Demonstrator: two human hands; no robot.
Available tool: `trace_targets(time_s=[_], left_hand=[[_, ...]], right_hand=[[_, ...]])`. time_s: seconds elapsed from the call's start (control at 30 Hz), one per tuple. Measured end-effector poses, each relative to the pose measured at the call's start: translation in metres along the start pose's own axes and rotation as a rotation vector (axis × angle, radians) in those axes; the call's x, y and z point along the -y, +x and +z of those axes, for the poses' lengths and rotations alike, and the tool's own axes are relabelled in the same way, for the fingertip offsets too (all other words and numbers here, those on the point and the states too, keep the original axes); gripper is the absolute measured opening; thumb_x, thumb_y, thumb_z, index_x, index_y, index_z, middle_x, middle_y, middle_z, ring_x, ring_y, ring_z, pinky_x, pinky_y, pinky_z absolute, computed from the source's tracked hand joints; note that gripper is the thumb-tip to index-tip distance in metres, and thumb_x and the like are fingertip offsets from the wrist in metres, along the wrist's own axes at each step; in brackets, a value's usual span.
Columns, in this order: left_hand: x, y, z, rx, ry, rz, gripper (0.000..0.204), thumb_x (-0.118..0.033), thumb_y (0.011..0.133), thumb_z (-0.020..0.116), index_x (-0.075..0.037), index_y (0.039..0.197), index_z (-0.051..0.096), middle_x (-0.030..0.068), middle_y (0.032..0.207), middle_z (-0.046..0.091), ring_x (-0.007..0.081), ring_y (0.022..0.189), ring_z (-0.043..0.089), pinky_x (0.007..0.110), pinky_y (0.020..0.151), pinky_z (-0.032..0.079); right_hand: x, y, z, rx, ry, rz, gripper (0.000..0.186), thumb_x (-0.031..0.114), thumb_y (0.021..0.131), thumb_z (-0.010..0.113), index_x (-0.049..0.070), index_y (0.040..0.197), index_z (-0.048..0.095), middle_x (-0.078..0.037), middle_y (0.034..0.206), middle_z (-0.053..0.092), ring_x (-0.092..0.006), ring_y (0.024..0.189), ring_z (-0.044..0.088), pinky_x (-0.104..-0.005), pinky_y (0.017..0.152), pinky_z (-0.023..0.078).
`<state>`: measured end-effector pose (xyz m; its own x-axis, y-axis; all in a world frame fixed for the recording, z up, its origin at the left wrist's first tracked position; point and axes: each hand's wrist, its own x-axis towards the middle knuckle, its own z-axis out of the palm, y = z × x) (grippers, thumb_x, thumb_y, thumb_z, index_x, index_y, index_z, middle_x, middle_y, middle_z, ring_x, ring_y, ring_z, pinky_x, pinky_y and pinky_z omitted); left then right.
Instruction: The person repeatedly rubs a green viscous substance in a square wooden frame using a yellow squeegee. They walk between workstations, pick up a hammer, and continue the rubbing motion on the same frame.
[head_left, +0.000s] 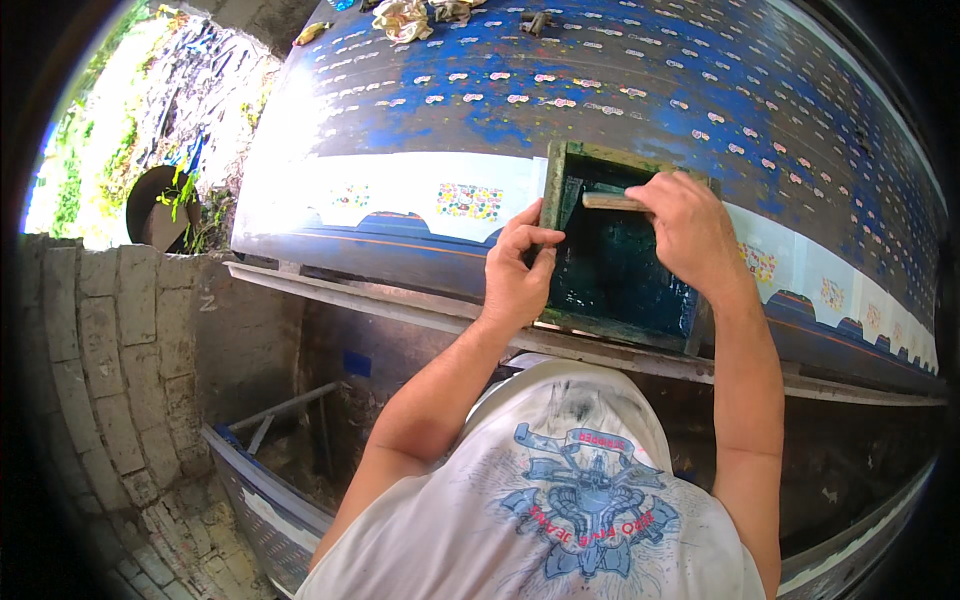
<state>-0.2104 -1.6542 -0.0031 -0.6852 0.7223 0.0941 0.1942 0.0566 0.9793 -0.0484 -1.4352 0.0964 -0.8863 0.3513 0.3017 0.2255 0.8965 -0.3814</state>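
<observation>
A screen-printing frame (557, 172) with a worn greenish wooden rim lies on the long table, over a strip of white fabric. Dark green-blue ink coats its inside. My left hand (518, 268) is closed on the frame's left side, with fingers and thumb bent at the rim. Inside the frame, near its far end, my right hand (685, 225) grips a squeegee (612, 202) by its pale wooden handle. The squeegee's lower edge is hard to make out against the dark ink. White fabric pieces (415, 175) with multicoloured dotted prints extend to both sides of the frame.
The blue-stained table (480, 120) carries rows of small printed marks. Crumpled cloth (402, 20) and a small dark object (536, 22) lie at its far side. A metal rail (400, 304) runs along the near edge. A slatted crate (262, 490) stands below left, beside a block wall (105, 350).
</observation>
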Motion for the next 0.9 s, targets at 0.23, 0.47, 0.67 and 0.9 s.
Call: trace_targets(time_s=[0.23, 0.47, 0.67, 0.9], left_hand=[[-0.002, 0.001, -0.001, 0.02, 0.03, 0.064, 0.027, 0.011, 0.096, 0.072, -0.007, 0.114, 0.08, 0.0223, 0.166, 0.058, 0.0384, 0.15, 0.061, 0.046, 0.122, 0.05], [-0.005, -0.001, -0.003, 0.028, 0.012, 0.1, 0.034, 0.011, 0.098, 0.071, -0.008, 0.125, 0.079, 0.0207, 0.169, 0.058, 0.037, 0.154, 0.059, 0.045, 0.126, 0.047], [-0.003, -0.003, -0.004, 0.046, -0.007, 0.125, 0.041, 0.013, 0.098, 0.069, -0.009, 0.133, 0.077, 0.022, 0.172, 0.053, 0.0383, 0.154, 0.057, 0.046, 0.127, 0.046], [0.001, -0.001, -0.004, 0.043, -0.019, 0.154, 0.043, 0.013, 0.096, 0.071, -0.01, 0.131, 0.077, 0.0236, 0.17, 0.054, 0.042, 0.148, 0.058, 0.048, 0.121, 0.049]], right_hand=[[0.005, 0.0, 0.008, 0.042, -0.039, 0.099, 0.047, -0.007, 0.092, 0.058, 0.004, 0.132, 0.079, -0.016, 0.117, 0.077, -0.0389, 0.115, 0.071, -0.0497, 0.102, 0.057], [0.04, -0.029, 0.012, 0.061, -0.075, 0.08, 0.049, -0.009, 0.09, 0.06, 0.004, 0.133, 0.079, -0.014, 0.121, 0.075, -0.0394, 0.114, 0.069, -0.0509, 0.102, 0.055], [0.086, -0.067, 0.014, 0.094, -0.1, 0.1, 0.048, -0.006, 0.088, 0.066, 0.004, 0.133, 0.078, -0.013, 0.125, 0.074, -0.0371, 0.115, 0.068, -0.0499, 0.1, 0.055], [0.116, -0.093, 0.019, 0.097, -0.1, 0.146, 0.049, -0.006, 0.088, 0.067, 0.004, 0.133, 0.078, -0.014, 0.127, 0.073, -0.0372, 0.119, 0.068, -0.0506, 0.102, 0.055]])
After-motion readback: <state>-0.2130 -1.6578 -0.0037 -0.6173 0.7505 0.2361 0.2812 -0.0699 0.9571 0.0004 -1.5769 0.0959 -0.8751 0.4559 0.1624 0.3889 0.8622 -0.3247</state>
